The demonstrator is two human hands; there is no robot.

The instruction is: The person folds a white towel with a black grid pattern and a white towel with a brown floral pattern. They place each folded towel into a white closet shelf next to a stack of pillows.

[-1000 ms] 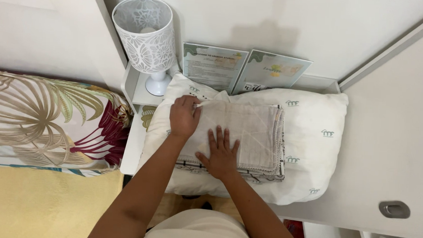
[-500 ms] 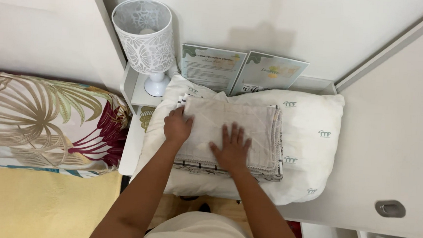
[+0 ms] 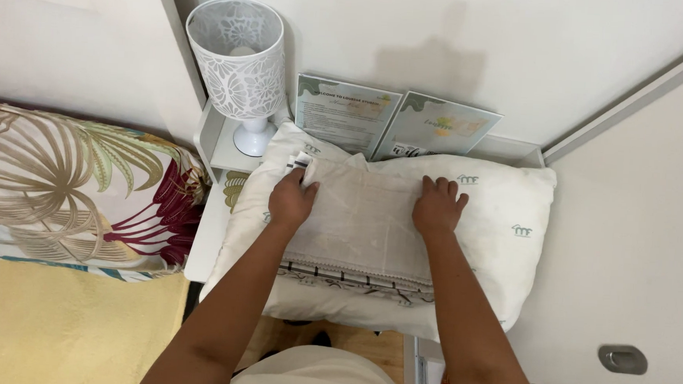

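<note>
Spreading apart across the folded beige cloth (image 3: 355,220), the two hands are now resting at its far corners, seen from the head camera looking straight down.

The left hand (image 3: 292,201) is pressing at the cloth's ten o'clock corner, fingers curled and seeming to pinch the edge near a small black-and-white tag; whether it is truly gripping or only pressing I cannot tell for sure. The right hand (image 3: 437,208) is lying at the two o'clock corner, fingers bent down onto the fabric, palm flat, holding nothing.

The cloth is sitting on a folded stack with a checked layer (image 3: 352,278) showing at its six o'clock edge, and the stack is lying on a white pillow (image 3: 511,224) that is covering the white bedside table (image 3: 221,143).

Against the earlier pictures, the right hand is shifting: it was lying mid-cloth toward the near edge and is now up at the far right corner. The left hand is staying near the far left corner. My reading is that the top layer is being smoothed and squared outward.

At eleven o'clock from the stack a white patterned lamp (image 3: 243,70) is standing; at twelve o'clock two printed cards (image 3: 396,125) are leaning against the wall. At nine o'clock a leaf-print pillow (image 3: 77,190) is lying on the bed.
</note>
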